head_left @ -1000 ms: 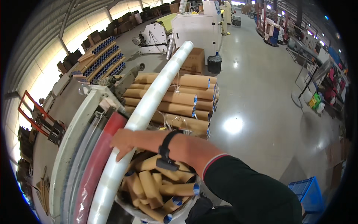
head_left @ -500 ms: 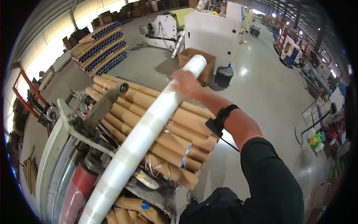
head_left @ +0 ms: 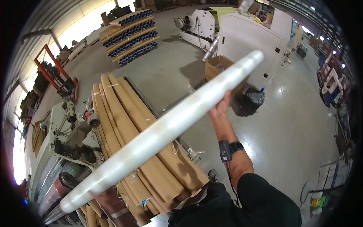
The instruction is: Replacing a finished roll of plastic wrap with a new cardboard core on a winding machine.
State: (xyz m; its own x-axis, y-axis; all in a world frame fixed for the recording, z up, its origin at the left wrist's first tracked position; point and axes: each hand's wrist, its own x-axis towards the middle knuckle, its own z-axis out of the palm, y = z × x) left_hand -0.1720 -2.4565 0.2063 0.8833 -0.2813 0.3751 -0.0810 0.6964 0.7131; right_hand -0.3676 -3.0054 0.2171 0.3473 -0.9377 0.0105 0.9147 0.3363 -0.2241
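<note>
A long roll of whitish plastic film [head_left: 162, 132] slants across the view, from low on the left to high on the right. My right hand [head_left: 222, 105] holds it from below towards its far end, with part of the fingers hidden behind the roll. Close to the near end, my left hand [head_left: 107, 199] is blurred and supports the underside; its fingers are mostly hidden. Beneath the raised roll lies a stack of brown cardboard tubes [head_left: 117, 125]. A metal machine frame [head_left: 51, 151] with a red roller [head_left: 60, 187] stands beside the roll's near end.
An open cardboard box [head_left: 213, 68] and a black plastic bag [head_left: 249, 102] sit near a white machine cabinet [head_left: 245, 41]. Stacked blue-ended tubes [head_left: 130, 36] stand at the back left, with an orange lifting frame [head_left: 56, 70] farther left. Grey floor [head_left: 287, 125] extends on the right.
The roll has swung to a flatter slant, its far end moving right. My right hand has gone from its top to beneath it. My left hand has come into view, and the view has turned left.
</note>
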